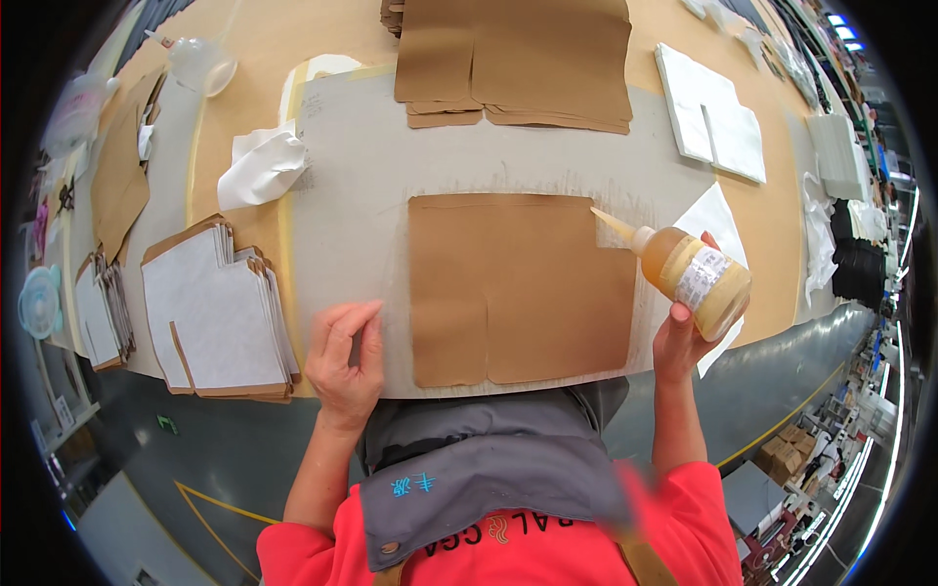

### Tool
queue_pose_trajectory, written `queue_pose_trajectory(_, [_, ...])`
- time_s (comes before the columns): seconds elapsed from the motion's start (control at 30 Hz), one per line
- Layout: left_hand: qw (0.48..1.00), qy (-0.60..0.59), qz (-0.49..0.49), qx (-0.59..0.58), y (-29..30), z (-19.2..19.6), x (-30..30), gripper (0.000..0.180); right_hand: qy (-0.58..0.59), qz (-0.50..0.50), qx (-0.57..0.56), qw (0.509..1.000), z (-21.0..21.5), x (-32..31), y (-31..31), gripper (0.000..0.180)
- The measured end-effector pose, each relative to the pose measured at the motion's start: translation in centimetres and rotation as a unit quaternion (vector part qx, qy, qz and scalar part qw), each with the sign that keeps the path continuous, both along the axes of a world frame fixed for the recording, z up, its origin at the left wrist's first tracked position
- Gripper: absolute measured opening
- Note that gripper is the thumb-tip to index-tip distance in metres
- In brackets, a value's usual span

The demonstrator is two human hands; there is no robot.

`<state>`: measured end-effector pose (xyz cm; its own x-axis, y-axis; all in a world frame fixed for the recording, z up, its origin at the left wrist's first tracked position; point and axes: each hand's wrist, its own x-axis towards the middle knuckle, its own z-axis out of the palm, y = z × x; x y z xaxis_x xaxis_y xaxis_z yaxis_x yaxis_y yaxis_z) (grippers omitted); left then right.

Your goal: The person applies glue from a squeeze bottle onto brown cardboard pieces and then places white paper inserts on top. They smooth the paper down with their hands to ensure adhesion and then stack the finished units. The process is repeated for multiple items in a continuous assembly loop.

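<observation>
A brown sheet panel (pixel 537 293) with a slit in its lower edge and a notched upper right corner lies flat before me. My right hand (pixel 689 337) grips a clear squeeze bottle (pixel 723 288) of amber liquid with a pale label. The bottle is tilted, and its long tapered nozzle points left, its tip at the panel's upper right edge by the notch. Whether the tip touches the panel, I cannot tell. Just left of the panel, my left hand (pixel 347 361) hovers over the board's near edge, fingers loosely bent, thumb apart, holding nothing.
More brown panels (pixel 518 59) are stacked at the far side. White-faced pieces (pixel 215 313) with brown edges lie in a pile at left. A crumpled white sheet (pixel 262 166) and a clear bottle (pixel 203 66) are behind it. Folded white material (pixel 708 112) lies at far right.
</observation>
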<state>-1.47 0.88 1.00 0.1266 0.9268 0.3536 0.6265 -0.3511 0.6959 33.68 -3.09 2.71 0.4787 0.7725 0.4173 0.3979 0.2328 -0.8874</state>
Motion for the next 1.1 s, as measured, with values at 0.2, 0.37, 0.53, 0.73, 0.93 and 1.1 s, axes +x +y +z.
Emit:
queue_pose_trajectory(0.2, [1.000,0.006,0.001,-0.016,-0.2,0.0,-0.1,0.017,0.025,0.012,-0.012,1.000,0.6,0.4,-1.0,0.091])
queue_pose_trajectory(0.37, [1.000,0.005,-0.004,0.016,0.0,-0.1,0.0,0.019,0.028,-0.020,-0.035,0.999,0.8,0.0,-2.4,0.101])
queue_pose_trajectory(0.53, [1.000,-0.001,-0.005,0.008,0.0,0.0,0.0,0.018,-0.022,0.006,-0.012,1.000,0.5,0.3,-3.8,0.104])
queue_pose_trajectory(0.73, [1.000,-0.002,-0.002,-0.005,-0.2,0.2,0.1,0.016,-0.044,-0.002,0.003,0.999,0.5,1.3,-4.7,0.105])
queue_pose_trajectory(0.93, [1.000,0.003,-0.005,-0.010,-0.2,-0.1,-0.1,0.015,-0.025,-0.051,-0.004,0.998,0.5,2.7,-5.4,0.098])
queue_pose_trajectory(1.1, [1.000,0.014,0.001,0.017,-0.1,0.0,0.2,0.016,0.053,-0.054,0.001,0.997,1.0,2.8,-6.0,0.093])
